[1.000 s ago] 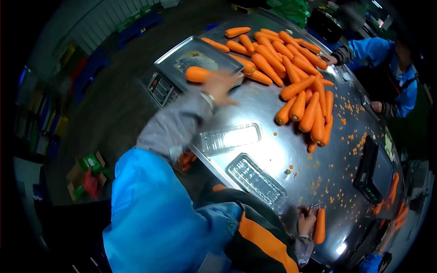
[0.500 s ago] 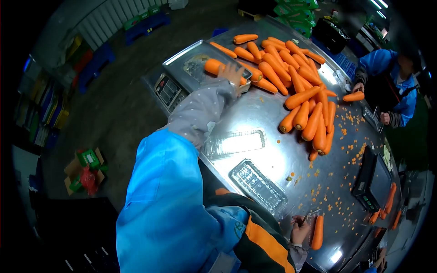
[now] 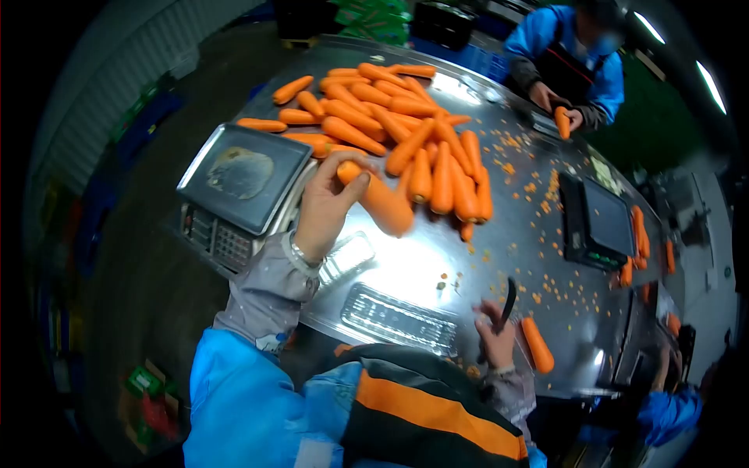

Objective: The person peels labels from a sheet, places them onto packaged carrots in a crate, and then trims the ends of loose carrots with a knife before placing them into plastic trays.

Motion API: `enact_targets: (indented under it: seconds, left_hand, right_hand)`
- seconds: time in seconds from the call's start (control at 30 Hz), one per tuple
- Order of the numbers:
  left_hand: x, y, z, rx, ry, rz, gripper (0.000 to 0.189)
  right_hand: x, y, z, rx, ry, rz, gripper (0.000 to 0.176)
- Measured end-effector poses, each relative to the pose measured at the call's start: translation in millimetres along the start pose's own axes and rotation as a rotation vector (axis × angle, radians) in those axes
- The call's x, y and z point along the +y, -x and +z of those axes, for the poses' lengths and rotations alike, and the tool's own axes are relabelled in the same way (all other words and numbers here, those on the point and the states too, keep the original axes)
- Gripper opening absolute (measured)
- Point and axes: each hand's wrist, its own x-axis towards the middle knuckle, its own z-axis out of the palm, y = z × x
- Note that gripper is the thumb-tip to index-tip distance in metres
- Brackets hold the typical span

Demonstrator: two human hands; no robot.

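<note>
My left hand (image 3: pixel 321 209) is closed around a large carrot (image 3: pixel 384 207), thumb along its near side. It is held up between the scale (image 3: pixel 273 168) and the carrot pile (image 3: pixel 355 117), its far end blurred by motion. My right hand (image 3: pixel 496 343), low at the table's near side, grips a slim dark knife-like tool (image 3: pixel 509 300) that points up. A single carrot (image 3: pixel 537 345) lies just right of that hand. Between my hands on the metal table are two clear plastic trays, one nearer me (image 3: pixel 399 318) and one partly behind my left wrist (image 3: pixel 349 257).
A second, black scale (image 3: pixel 597 222) stands on the right, with several carrots (image 3: pixel 640 234) beside it. Orange trimmings (image 3: pixel 538 242) litter the table. Across from me a co-worker (image 3: pixel 566 62) holds a carrot; another person's blue sleeve (image 3: pixel 669 413) shows at lower right.
My left hand has come off the scale toward me, bringing the carrot with it. The right hand's dark tool now points upward. My view has turned, shifting the table leftward.
</note>
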Motion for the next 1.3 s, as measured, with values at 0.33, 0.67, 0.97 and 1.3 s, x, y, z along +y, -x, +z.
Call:
enact_targets:
  seconds: [0.33,0.67,0.97,1.3]
  left_hand:
    - [-42.0,48.4,117.6,-0.235,0.586,-0.434,0.015]
    - [-107.2,27.7,103.4,-0.156,-0.455,-0.289,0.015]
    - [-156.1,79.8,192.3,-0.671,-0.443,-0.316,0.013]
    - [-190.2,97.5,184.2,-0.590,-0.753,-0.456,0.037]
  right_hand:
    - [-29.1,30.2,-12.9,-0.319,-0.913,0.040,0.069]
    - [-6.0,74.0,-89.8,0.161,-0.613,0.092,0.072]
    - [22.9,123.8,-147.7,0.277,-0.452,0.108,0.072]
    - [-54.8,88.8,-244.4,0.156,0.905,0.150,0.045]
